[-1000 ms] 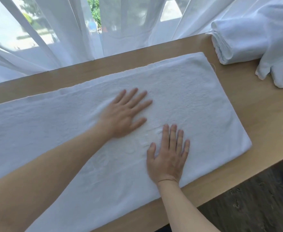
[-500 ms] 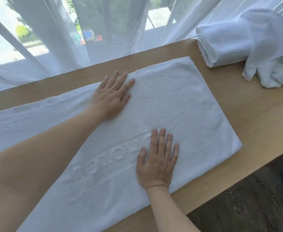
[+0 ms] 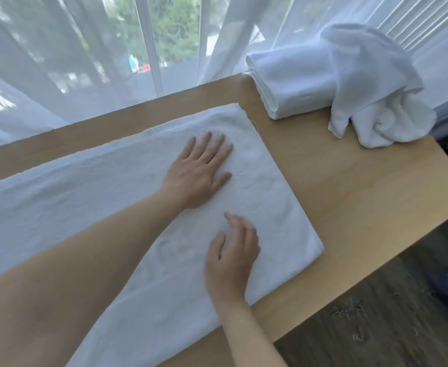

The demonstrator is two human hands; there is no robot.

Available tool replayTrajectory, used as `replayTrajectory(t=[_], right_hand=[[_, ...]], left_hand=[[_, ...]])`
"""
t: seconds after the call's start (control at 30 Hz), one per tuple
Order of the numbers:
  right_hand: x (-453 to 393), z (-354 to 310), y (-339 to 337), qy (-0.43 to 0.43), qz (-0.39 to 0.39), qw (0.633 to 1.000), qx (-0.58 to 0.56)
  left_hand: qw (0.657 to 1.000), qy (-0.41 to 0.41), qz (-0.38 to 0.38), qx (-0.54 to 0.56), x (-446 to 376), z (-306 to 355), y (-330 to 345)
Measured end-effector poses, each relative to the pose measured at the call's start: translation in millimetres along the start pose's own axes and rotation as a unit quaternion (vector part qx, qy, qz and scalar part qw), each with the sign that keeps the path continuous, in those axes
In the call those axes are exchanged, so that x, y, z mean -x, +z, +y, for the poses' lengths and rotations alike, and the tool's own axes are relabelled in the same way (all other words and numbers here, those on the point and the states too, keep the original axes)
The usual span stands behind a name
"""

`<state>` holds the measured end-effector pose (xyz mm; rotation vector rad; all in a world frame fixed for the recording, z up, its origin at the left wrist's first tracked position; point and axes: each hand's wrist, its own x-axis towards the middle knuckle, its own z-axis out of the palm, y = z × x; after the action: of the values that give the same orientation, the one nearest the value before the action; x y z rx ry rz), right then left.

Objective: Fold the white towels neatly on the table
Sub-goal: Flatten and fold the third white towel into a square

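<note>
Two hands, left hand (image 3: 197,174) and right hand (image 3: 229,256), rest open-gripped, flat on the white towel (image 3: 90,207).

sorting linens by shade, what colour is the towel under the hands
White, plain, as the head view shows: the towel lies flat on the tan wooden table.

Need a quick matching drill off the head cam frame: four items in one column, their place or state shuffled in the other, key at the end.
Items
1. left hand
2. right hand
3. folded towel stack
4. crumpled towel

Place or state
A. heaped loosely at the table's far right corner, partly draped over a neat stack
B. flat, fingers spread, palm down on the long towel, the farther of the two
C. squared up at the table's far edge by the curtain
D. fingers slightly lifted, close to the long towel's near edge

Pairs: 1-B, 2-D, 3-C, 4-A
</note>
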<state>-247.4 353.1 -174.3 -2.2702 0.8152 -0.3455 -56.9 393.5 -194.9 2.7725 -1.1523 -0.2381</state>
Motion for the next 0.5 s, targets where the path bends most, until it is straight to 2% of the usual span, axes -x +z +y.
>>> replayTrajectory(t=[0.13,0.3,0.5], right_hand=[[-73.3,47.9,-45.5,0.037,0.046,0.994,0.090],[-92.8,81.4,-66.4,0.103,0.056,0.983,0.142],[-87.4,79.1,-78.1,0.081,-0.024,0.976,0.200]], left_hand=[[1.000,-0.010,0.003,0.006,-46.1,21.5,1.6],[0.998,-0.049,0.032,0.004,-87.0,43.7,0.2],[0.981,-0.171,0.077,0.042,-109.5,58.6,-1.5]])
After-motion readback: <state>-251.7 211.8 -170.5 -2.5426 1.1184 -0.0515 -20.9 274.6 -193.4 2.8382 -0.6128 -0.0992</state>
